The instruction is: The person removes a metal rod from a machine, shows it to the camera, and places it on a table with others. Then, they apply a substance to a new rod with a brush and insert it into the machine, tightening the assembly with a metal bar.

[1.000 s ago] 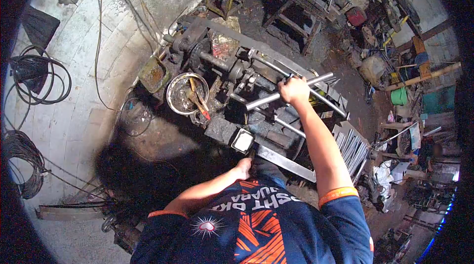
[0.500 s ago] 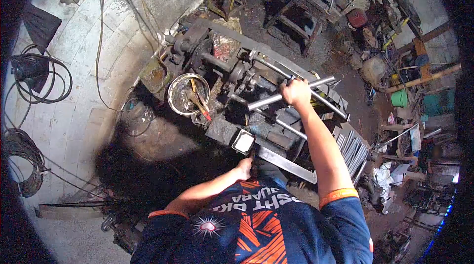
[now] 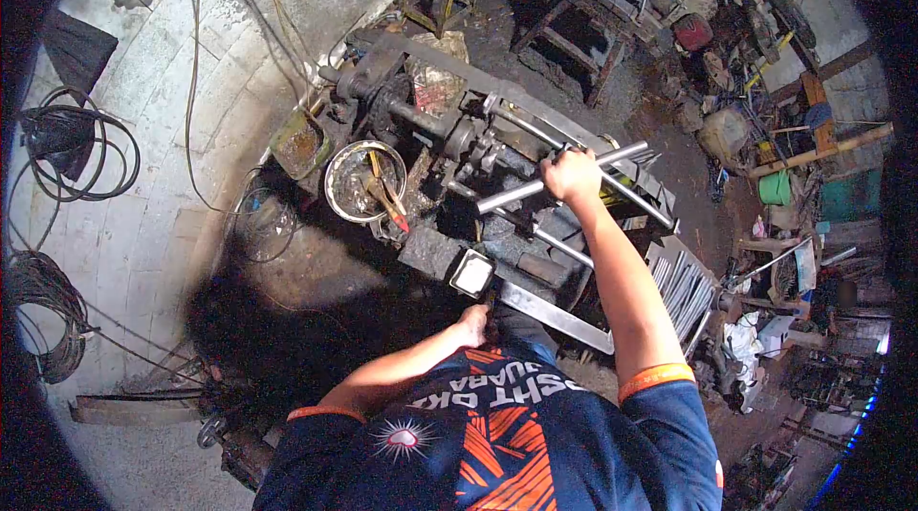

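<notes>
My right hand (image 3: 572, 174) is closed around a long metal bar (image 3: 512, 196) that crosses over the greasy machine (image 3: 416, 119). Two thinner rods of the machine (image 3: 639, 203) run beneath and beside it. Low in the middle, my left hand (image 3: 473, 322) is near my shirt, just below a white-faced square part (image 3: 472, 275) at the machine's near edge; its fingertips are partly hidden in shadow, so what they touch is unclear. A flat metal strip (image 3: 555, 316) extends to the right of that part.
A round pan (image 3: 332, 188) with a brush (image 3: 389, 205) in it stands left of the machine. Metal rods (image 3: 681, 291) lie stacked at the right. Coiled cables (image 3: 48, 310) hang at the far left. A metal stand (image 3: 583, 38) is behind.
The bar in my right hand has shifted very slightly left and up, along with the hand. My left hand has barely moved.
</notes>
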`<state>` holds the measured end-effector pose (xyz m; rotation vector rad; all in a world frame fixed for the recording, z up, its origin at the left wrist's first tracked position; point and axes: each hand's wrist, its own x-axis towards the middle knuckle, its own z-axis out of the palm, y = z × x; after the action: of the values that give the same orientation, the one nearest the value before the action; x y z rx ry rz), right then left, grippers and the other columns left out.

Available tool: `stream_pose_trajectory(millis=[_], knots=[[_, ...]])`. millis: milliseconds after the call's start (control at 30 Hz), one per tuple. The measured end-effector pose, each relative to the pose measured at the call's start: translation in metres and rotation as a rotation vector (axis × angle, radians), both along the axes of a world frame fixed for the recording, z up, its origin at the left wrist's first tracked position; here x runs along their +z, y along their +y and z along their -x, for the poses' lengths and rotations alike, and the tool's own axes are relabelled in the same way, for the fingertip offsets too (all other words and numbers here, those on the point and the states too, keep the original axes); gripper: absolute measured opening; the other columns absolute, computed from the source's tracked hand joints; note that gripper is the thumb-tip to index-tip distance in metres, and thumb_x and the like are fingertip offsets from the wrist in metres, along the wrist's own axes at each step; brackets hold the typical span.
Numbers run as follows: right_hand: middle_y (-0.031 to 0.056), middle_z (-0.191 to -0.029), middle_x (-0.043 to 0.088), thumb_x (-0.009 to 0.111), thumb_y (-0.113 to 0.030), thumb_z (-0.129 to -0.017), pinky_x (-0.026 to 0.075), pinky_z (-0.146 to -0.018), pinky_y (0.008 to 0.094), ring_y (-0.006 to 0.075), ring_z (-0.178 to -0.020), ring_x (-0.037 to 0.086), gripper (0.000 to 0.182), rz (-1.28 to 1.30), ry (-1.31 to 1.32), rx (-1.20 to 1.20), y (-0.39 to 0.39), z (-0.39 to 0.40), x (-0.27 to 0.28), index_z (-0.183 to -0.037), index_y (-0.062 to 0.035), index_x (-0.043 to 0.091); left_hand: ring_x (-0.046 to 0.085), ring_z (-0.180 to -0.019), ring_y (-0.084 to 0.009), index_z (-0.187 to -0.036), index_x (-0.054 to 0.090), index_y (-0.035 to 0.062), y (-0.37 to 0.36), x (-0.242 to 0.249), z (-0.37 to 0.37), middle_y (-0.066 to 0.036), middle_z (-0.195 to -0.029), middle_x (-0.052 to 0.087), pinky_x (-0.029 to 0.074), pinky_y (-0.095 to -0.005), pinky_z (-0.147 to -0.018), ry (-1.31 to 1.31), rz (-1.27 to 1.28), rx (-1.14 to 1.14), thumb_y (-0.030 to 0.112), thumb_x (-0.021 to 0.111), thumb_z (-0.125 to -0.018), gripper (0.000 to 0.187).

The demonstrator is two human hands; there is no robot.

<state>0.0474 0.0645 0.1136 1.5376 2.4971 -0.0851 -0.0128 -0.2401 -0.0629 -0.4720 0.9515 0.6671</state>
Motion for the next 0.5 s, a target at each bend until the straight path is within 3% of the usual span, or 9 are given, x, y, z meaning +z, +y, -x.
stream_pose_trajectory(millis=[100,200,300,333,367,433,500], knots=[[0.0223,-0.09,0.066,0.035,-0.047,-0.089,0.039,-0.093,0.0397,0.0329,-0.09,0.063,0.061,-0.022,0.013,-0.011,0.001,0.0,-0.005,-0.079,0.0022,0.07,0.064,-0.087,-0.0276,-0.092,0.063,0.0058,0.004,0.019,0.004,-0.01,-0.095,0.068,0.051,-0.0472,-0.082,-0.014,-0.014,-0.016,0.029,0.037,-0.093,0.036],[0.0228,-0.09,0.066,0.034,-0.047,-0.089,0.038,-0.094,0.0409,0.0332,-0.092,0.063,0.062,-0.007,-0.002,-0.004,0.001,0.0,-0.005,-0.08,0.0019,0.07,0.064,-0.09,-0.0283,-0.092,0.064,0.0059,0.0,-0.001,0.0,-0.01,-0.096,0.068,0.05,-0.0483,-0.083,-0.016,-0.023,-0.004,0.033,0.036,-0.094,0.039],[0.0231,-0.091,0.066,0.033,-0.047,-0.09,0.037,-0.096,0.0415,0.0328,-0.094,0.062,0.061,0.005,0.005,-0.013,0.002,-0.002,-0.007,-0.083,0.0013,0.071,0.063,-0.083,-0.0282,-0.091,0.064,0.007,0.01,0.043,0.005,-0.009,-0.092,0.067,0.051,-0.0477,-0.078,0.103,0.018,-0.045,0.037,0.038,-0.095,0.04],[0.0214,-0.087,0.066,0.038,-0.041,-0.086,0.041,-0.09,0.0417,0.0339,-0.088,0.063,0.051,-0.041,0.011,0.021,0.003,-0.004,-0.011,-0.078,-0.0014,0.069,0.063,-0.083,-0.0282,-0.091,0.064,0.007,0.01,0.048,0.005,-0.009,-0.092,0.067,0.051,-0.0477,-0.078,0.103,0.017,-0.045,0.037,0.038,-0.095,0.04],[0.0197,-0.083,0.066,0.043,-0.035,-0.083,0.044,-0.084,0.042,0.035,-0.082,0.063,0.041,-0.087,0.017,0.055,0.003,-0.006,-0.015,-0.074,-0.0041,0.068,0.06,-0.075,-0.0269,-0.087,0.062,0.0088,0.011,0.052,0.005,-0.007,-0.083,0.064,0.05,-0.0459,-0.071,0.143,0.026,-0.042,0.039,0.039,-0.095,0.039],[0.0197,-0.082,0.066,0.043,-0.035,-0.083,0.044,-0.084,0.0423,0.0355,-0.081,0.063,0.041,-0.109,0.028,0.081,0.005,-0.011,-0.021,-0.073,-0.0033,0.068,0.057,-0.067,-0.0257,-0.084,0.061,0.0107,0.011,0.045,0.004,-0.006,-0.074,0.061,0.049,-0.0441,-0.064,0.186,0.032,-0.038,0.041,0.04,-0.095,0.038],[0.0198,-0.081,0.066,0.044,-0.035,-0.083,0.044,-0.084,0.0425,0.036,-0.079,0.063,0.041,-0.13,0.039,0.108,0.004,-0.011,-0.018,-0.071,-0.0025,0.067,0.045,-0.056,-0.0204,-0.078,0.055,0.0137,0.005,0.012,0.0,-0.003,-0.063,0.047,0.041,-0.0377,-0.052,0.099,0.041,0.01,0.04,0.041,-0.096,0.034]])
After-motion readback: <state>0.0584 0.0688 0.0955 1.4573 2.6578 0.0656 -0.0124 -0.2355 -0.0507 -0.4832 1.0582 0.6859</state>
